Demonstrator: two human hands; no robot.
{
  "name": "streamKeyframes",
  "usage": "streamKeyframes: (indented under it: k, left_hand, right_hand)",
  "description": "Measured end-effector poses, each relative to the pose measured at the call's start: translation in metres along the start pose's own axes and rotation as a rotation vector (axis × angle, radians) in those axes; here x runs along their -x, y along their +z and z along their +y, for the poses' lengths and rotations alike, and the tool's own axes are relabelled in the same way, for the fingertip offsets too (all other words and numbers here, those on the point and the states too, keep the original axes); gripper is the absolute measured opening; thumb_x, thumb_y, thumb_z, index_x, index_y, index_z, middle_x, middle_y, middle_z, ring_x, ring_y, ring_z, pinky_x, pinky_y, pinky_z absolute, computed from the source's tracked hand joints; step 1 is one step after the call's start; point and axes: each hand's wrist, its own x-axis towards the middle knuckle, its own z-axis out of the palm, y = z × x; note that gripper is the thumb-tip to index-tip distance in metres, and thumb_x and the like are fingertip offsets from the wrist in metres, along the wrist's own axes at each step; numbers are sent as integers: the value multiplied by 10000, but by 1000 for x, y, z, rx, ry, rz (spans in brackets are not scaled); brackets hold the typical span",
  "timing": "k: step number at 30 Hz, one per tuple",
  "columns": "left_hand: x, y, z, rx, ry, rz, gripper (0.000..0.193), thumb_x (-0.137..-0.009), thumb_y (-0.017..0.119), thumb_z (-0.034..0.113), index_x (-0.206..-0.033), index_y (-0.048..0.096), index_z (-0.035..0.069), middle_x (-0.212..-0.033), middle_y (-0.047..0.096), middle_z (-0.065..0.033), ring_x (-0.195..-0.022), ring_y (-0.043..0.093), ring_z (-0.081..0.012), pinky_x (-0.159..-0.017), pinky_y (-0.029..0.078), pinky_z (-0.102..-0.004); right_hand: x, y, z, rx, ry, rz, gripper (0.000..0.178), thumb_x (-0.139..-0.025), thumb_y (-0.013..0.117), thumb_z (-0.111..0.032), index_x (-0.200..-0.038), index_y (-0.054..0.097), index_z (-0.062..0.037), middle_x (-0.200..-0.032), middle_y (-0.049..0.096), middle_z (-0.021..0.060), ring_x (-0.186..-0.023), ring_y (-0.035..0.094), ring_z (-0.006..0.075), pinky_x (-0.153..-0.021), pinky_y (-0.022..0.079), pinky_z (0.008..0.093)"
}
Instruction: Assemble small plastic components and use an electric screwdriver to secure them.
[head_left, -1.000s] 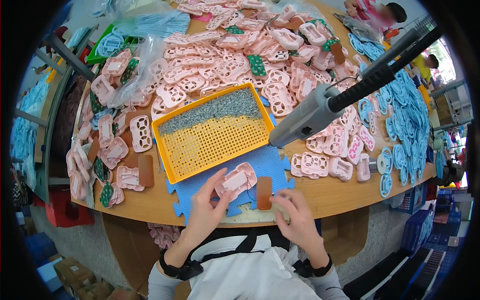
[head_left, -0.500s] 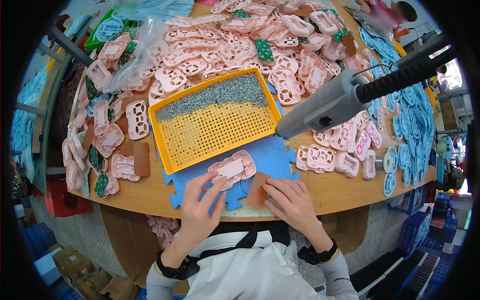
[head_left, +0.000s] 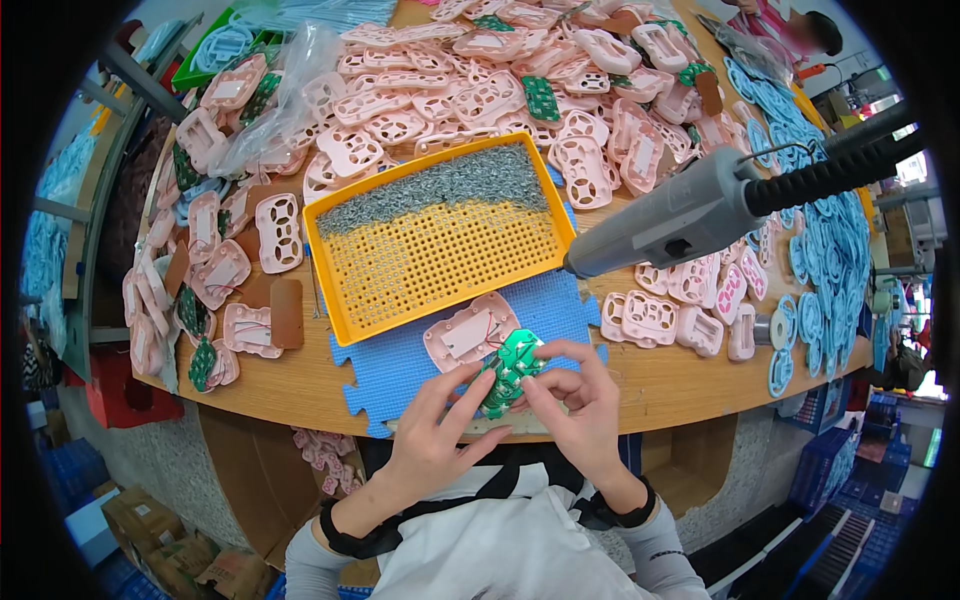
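Note:
A green circuit board is tilted up in front of me, its green face showing. My right hand grips its right side between thumb and fingers. At the board's left edge are the fingertips of my left hand, its thumb stretched out apart. Just beyond the board a pink plastic shell lies hollow side up on a blue foam mat. Thin red wires run from the shell toward the board. My fingers hide part of the board's lower left.
A yellow perforated tray of small screws stands behind the shell. From the right a grey electric screwdriver reaches over the table. Pink shells heap at the back; blue plastic parts pile at the right. Another person is at far right.
The board has been turned from its brown face to its green face and raised over the shell's near edge. My left hand has left the shell and come to the board.

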Motion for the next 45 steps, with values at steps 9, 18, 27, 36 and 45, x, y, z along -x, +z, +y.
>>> streamKeyframes:
  k: [9,18,27,36,45]
  left_hand:
    - [-1,-3,1,128,-29,-103,514,-681,746,85,-1154,572,-14,-1048,604,-157,-882,611,-285,-744,511,-344]
    - [-36,-25,-1,115,-202,164,366,-749,684,20,-1100,593,-24,-1032,630,-156,-881,630,-248,-712,507,-304]
    - [-35,-11,-22,433,-450,199,191,-870,576,-2,-1054,560,-50,-897,665,-121,-758,649,-147,-661,521,-242]
    - [-26,-13,-17,768,-528,229,139,-921,486,2,-1051,451,-36,-991,632,-160,-831,652,-161,-723,555,-263]
    - [-30,2,-18,482,-453,187,168,-892,541,1,-1051,520,-51,-902,663,-137,-770,674,-156,-657,541,-244]
  right_hand:
    - [-5,-5,-5,748,-541,118,412,-738,665,61,-1121,529,-3,-821,650,109,-718,649,210,-651,491,288]
    - [-45,-7,-32,912,-897,-89,416,-702,603,117,-1082,572,-48,-908,620,79,-865,591,255,-859,412,383]
    - [-65,4,-19,563,-774,-69,253,-772,588,79,-1005,581,-17,-957,609,89,-909,587,296,-821,455,363]
    - [-68,4,11,715,-603,-342,192,-753,648,12,-936,607,-25,-914,574,92,-853,590,273,-720,488,331]
    - [-55,-6,27,808,-651,-98,200,-689,696,48,-874,656,-17,-908,613,80,-821,607,224,-701,495,297]
